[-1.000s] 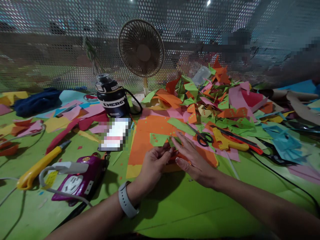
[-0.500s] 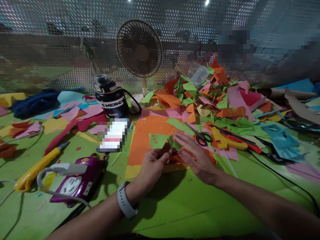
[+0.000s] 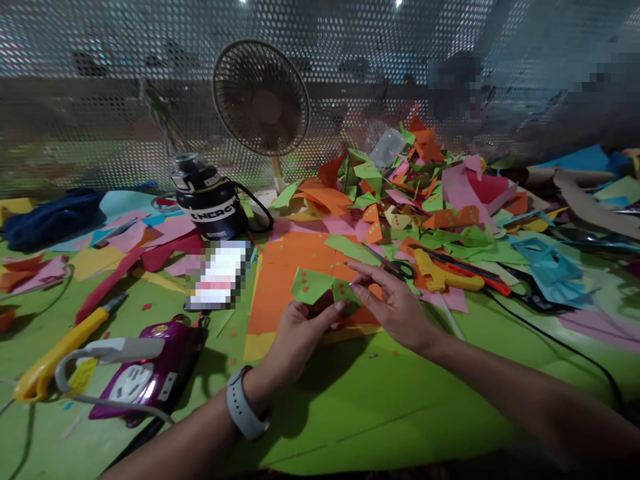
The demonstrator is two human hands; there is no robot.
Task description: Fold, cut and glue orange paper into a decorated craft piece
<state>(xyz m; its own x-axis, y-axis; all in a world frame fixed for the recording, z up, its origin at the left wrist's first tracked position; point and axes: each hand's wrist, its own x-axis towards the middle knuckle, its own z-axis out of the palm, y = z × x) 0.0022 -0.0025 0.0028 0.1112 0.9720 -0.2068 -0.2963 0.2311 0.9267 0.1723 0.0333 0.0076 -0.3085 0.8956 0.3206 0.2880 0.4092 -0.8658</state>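
Note:
A green paper cutout (image 3: 311, 285) with orange dots is held above an orange sheet (image 3: 275, 293). It is bent into two wing-like halves. My left hand (image 3: 305, 330) pinches its lower middle, thumb on the near side. At the right half, my right hand (image 3: 395, 303) has thumb and fingers closed on the edge, with the index finger stretched along the top. Part of the cutout's underside is hidden by my left thumb and fingers. Black-handled scissors (image 3: 401, 269) lie just beyond my right hand.
A phone (image 3: 220, 275), a purple power strip (image 3: 150, 373) and a yellow-handled tool (image 3: 65, 350) lie left. Behind stand a dark bottle (image 3: 213, 200) and a fan (image 3: 263, 100). A heap of paper cutouts (image 3: 370, 177) and a yellow glue gun (image 3: 440, 270) are at right.
The view has shifted slightly, moving things leftward. The green cutout now shows both dotted halves more openly, and my right hand has turned from lying flat over it to its right edge.

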